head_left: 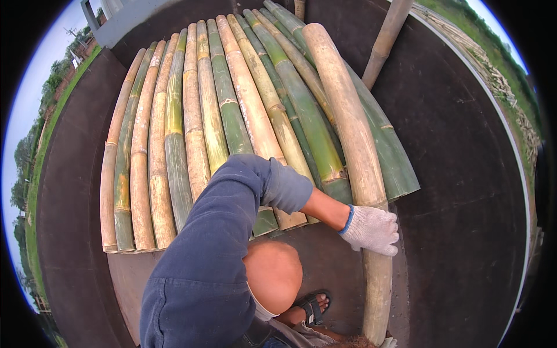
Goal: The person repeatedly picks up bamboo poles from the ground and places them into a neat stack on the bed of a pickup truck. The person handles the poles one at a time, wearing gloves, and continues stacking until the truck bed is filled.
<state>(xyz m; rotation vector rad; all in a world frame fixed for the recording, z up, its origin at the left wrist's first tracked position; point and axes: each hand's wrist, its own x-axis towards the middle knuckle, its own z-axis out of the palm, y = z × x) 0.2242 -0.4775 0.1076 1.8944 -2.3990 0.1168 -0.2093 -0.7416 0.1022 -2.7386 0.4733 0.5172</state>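
Observation:
My left arm, in a navy sleeve, reaches across to the right. My left hand (372,229), in a white knit glove with a blue cuff, is closed around a thick tan bamboo pole (348,110). This pole slants over the right side of a row of bamboo poles, its near end running down to the lower edge. A scrap of white glove beside that end looks like my right hand (390,343); its fingers are hidden. Green and tan bamboo poles (238,75) lie side by side, pointing away from me, with a wide green pole (386,151) partly under the held one.
Dark walls (75,191) enclose the brown floor (331,261) on both sides. Another bamboo pole (387,43) leans at the back right. My bent knee (272,275) and sandalled foot (313,307) are close by the poles' near ends.

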